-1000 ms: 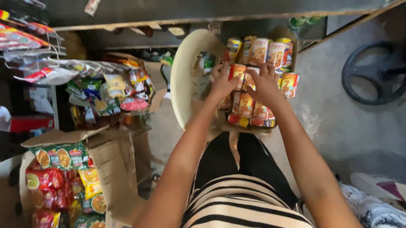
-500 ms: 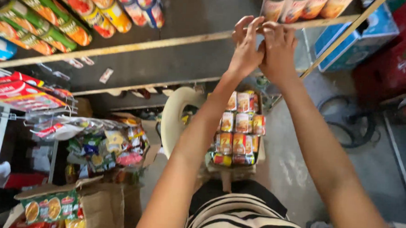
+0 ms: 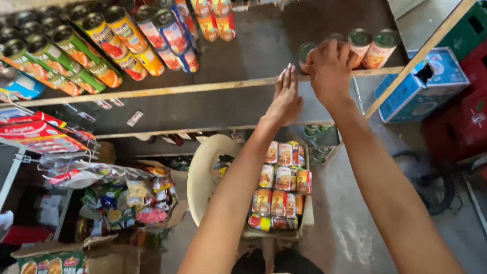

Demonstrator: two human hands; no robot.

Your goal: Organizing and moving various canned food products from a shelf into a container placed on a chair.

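My right hand (image 3: 330,66) is raised to the dark shelf (image 3: 247,59) and is closed over a green-topped can (image 3: 305,52), which it mostly hides. Just to its right two more cans (image 3: 373,46) with orange labels stand at the shelf's front edge. My left hand (image 3: 286,97) is flat with straight fingers, palm against the wooden strip along the shelf edge, holding nothing. Below my arms an open carton of similar cans (image 3: 281,186) rests in front of me.
Rows of cans (image 3: 110,35) fill the shelf on the left. A white plastic chair (image 3: 205,176) stands beside the carton. A blue square tin (image 3: 422,88) and red crates (image 3: 478,116) are at the right. Snack packets (image 3: 129,195) hang at the left.
Both hands rose from the carton of cans to the shelf. They were together at the shelf edge; now the left hand has dropped back flat, and the right is on a can on the shelf.
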